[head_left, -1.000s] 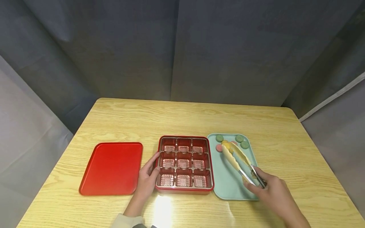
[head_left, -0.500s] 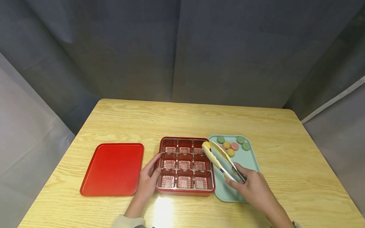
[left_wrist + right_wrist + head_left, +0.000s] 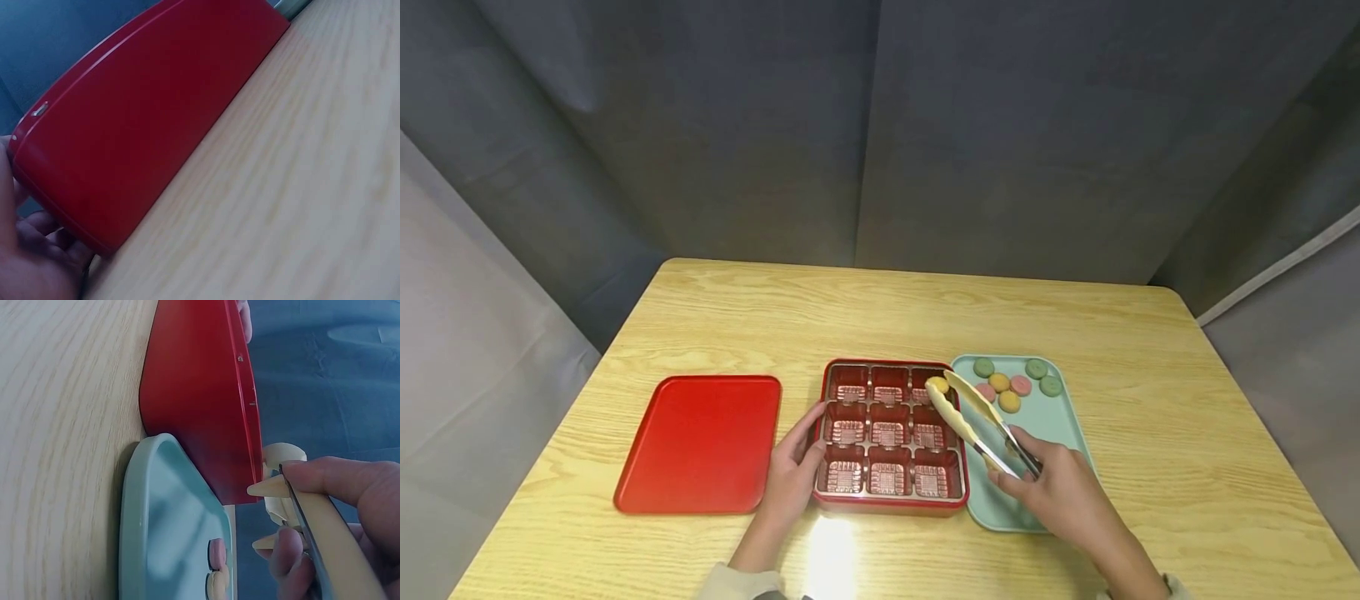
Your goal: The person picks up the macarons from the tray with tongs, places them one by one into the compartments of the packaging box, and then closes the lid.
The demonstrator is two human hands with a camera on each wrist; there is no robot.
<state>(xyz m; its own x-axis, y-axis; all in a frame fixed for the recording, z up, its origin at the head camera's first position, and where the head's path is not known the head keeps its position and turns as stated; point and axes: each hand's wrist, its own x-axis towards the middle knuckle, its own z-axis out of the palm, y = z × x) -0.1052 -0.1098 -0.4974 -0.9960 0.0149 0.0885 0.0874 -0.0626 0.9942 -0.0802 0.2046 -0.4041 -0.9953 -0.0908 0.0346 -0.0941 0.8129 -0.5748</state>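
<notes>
Right hand (image 3: 1051, 485) grips tongs (image 3: 956, 421) at red box (image 3: 891, 505)

Fingers curl round their near end; the long axis points away and left, tips farthest. Left hand (image 3: 790, 471), thumb apart from fingers, rests against the box's left wall. Between the tips, over the far right compartment (image 3: 921, 379), is a yellow cookie (image 3: 937, 384).

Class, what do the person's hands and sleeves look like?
The left hand and right hand are bare, without gloves. The left sleeve is pale beige and plain; only a sliver of the right sleeve, also pale, shows.
</notes>
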